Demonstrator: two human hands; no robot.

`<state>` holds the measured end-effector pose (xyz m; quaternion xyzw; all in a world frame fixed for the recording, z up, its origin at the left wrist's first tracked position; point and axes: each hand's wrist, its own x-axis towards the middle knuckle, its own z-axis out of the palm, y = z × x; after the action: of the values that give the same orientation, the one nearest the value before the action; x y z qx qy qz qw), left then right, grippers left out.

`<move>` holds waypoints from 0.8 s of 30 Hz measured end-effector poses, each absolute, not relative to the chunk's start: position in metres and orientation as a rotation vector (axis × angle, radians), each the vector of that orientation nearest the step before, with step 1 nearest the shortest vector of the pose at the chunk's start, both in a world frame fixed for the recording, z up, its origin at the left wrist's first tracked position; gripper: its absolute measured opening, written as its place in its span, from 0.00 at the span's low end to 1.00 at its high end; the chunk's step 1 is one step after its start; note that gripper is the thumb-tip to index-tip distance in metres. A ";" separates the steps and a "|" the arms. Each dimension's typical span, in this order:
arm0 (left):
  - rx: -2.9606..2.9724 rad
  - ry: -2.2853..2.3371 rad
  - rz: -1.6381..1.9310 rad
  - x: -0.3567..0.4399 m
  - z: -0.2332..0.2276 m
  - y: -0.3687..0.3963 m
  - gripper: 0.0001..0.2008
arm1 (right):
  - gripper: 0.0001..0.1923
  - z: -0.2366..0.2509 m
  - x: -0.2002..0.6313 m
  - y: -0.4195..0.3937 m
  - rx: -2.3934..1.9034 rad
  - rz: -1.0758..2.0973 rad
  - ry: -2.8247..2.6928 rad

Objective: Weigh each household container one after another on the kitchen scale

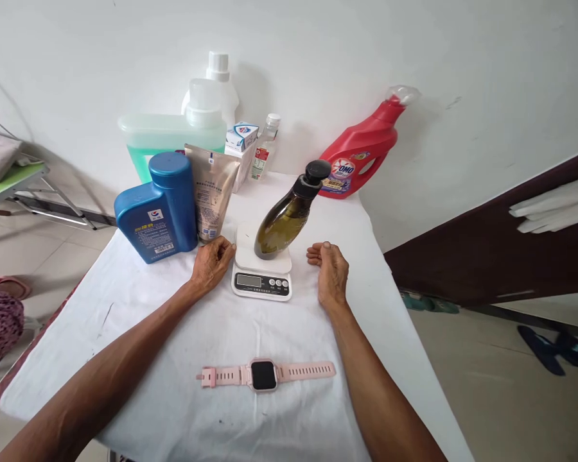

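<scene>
A dark green bottle with a black cap stands on the platform of a white kitchen scale, and it looks tilted to the right in this wide view. The scale's display appears blank. My left hand rests on the cloth just left of the scale, fingers curled in with nothing visible in them; whether it touches the scale I cannot tell. To the right of the scale, apart from it, my right hand is loosely bent and holds nothing. Nearer to me lies a pink smartwatch with its strap spread flat.
Behind my left hand stand a blue bottle, a beige tube, a green jug, a white bottle, small boxes and a clear bottle. A red detergent bottle stands at the back right. White cloth covers the table.
</scene>
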<state>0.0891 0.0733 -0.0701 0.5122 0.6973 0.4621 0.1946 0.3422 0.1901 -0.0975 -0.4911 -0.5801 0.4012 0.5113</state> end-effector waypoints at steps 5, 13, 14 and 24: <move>1.445 1.987 1.281 0.089 -0.071 0.074 0.17 | 0.26 -0.093 0.343 0.190 -1.203 0.949 -1.443; 1.454 1.976 1.273 0.089 -0.070 0.074 0.17 | 0.21 -0.090 0.343 0.189 -1.238 0.950 -1.461; 1.452 1.977 1.267 0.089 -0.070 0.074 0.17 | 0.21 -0.090 0.343 0.189 -1.240 0.954 -1.462; 1.385 1.992 1.280 0.092 -0.065 0.071 0.16 | 0.24 -0.091 0.342 0.192 -1.240 0.952 -1.456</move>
<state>0.0920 0.0705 -0.0652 0.4949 0.7118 0.4574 0.1979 0.3423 0.1917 -0.0907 -0.5086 -0.5972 0.3905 0.4818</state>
